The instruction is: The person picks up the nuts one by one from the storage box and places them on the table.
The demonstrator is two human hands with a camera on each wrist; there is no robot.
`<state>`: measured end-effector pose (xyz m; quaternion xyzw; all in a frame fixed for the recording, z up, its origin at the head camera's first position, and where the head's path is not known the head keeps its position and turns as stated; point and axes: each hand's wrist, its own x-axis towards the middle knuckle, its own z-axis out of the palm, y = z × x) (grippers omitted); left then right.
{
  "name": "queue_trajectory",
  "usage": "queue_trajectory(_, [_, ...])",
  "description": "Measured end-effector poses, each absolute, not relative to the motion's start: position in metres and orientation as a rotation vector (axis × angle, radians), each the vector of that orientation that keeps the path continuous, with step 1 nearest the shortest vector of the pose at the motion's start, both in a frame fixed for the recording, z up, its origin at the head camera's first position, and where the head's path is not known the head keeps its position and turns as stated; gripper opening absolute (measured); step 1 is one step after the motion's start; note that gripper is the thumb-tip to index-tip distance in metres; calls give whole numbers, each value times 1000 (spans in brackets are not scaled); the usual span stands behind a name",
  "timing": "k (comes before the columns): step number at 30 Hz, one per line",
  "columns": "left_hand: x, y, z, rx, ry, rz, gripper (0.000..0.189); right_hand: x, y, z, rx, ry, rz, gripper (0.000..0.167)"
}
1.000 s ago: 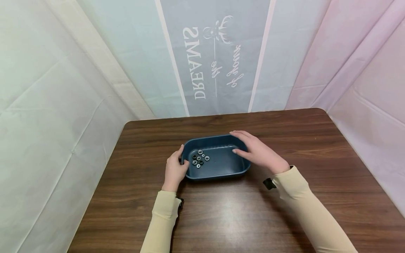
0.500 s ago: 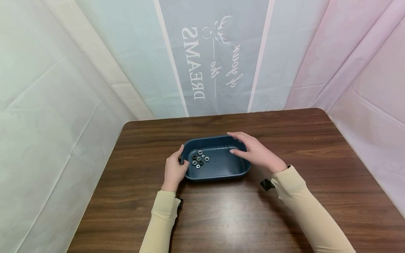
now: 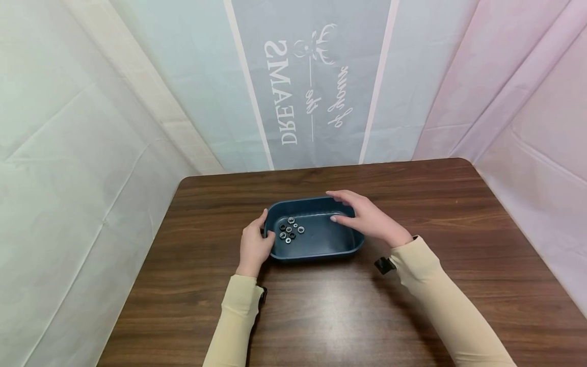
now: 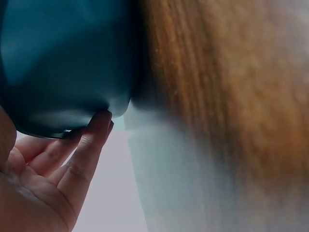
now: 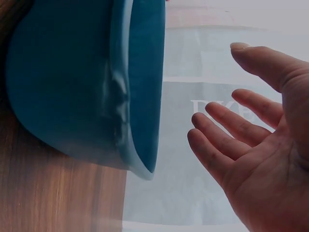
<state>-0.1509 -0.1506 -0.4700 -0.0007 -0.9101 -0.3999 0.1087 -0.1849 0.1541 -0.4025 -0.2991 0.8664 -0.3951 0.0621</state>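
A dark blue oblong plastic basin (image 3: 330, 237) with rounded ends stands on the table. Several small nuts, silver and black, lie grouped on its floor toward the left, among them a silver nut (image 3: 283, 236). My left hand (image 3: 254, 247) holds the basin's left end, thumb over the rim and fingers along the outer wall. In the left wrist view, its fingertips (image 4: 100, 122) press against the basin's outside. Over the right end hovers my right hand (image 3: 372, 220), fingers spread and holding nothing. The right wrist view shows a gap between that hand (image 5: 256, 164) and the basin's rim (image 5: 123, 96).
The brown wood-grain table (image 3: 321, 316) has rounded far corners. Behind it hangs a printed cloth (image 3: 312, 102) with mirrored lettering, and pale fabric walls stand at both sides. A dark strap piece (image 3: 384, 265) shows at my right wrist.
My right hand has drifted slightly left over the basin. The left hand keeps its hold, and the nuts look the same.
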Motion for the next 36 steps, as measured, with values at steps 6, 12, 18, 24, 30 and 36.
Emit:
queue_trajectory(6, [-153, -150, -470, 3, -2682, -1193, 60, -189, 152, -400, -903, 2590, -1226, 64])
queue_trajectory(12, [-153, -151, -469, 5, -2677, -1214, 60, -194, 147, -401, -928, 2583, -1219, 63])
queue_trajectory(18, [-153, -151, -469, 8, -2675, -1219, 61, -201, 142, -401, -957, 2564, -1229, 60])
queue_trajectory(24, [-154, -151, -470, 10, -2679, -1221, 61, -207, 136, -400, -983, 2542, -1232, 57])
queue_trajectory(30, [-154, -151, -470, 27, -2681, -1225, 61, -210, 129, -398, -1003, 2530, -1224, 57])
queue_trajectory(36, [-155, -150, -471, 50, -2687, -1224, 62, -215, 123, -398, -1055, 2516, -1219, 55])
